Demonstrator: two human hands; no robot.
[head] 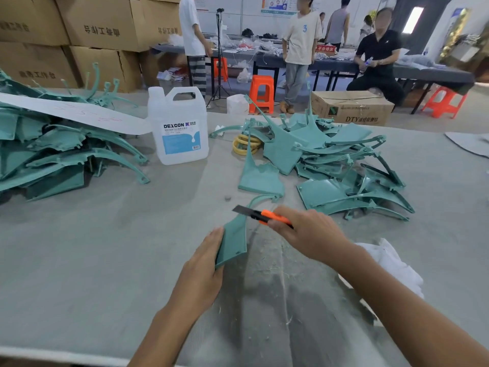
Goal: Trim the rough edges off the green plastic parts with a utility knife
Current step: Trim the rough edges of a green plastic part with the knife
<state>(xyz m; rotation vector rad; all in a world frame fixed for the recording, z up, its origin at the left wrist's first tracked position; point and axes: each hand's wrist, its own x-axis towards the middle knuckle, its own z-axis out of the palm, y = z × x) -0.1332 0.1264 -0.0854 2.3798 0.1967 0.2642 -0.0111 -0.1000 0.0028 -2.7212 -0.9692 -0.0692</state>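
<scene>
Left hand (203,263) grips green plastic part (234,239) by its wide end, raised over grey counter (92,247). Right hand (307,234) curled round orange utility knife (260,214), blade out beside part's thin curved arm. Green part piles left (53,152) and right (330,165); white jug (178,128) between.

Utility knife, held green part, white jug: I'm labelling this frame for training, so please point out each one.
utility knife (265,215), head view, on its orange handle.
held green part (234,241), head view, on its flat panel.
white jug (180,136), head view, on its label.
</scene>
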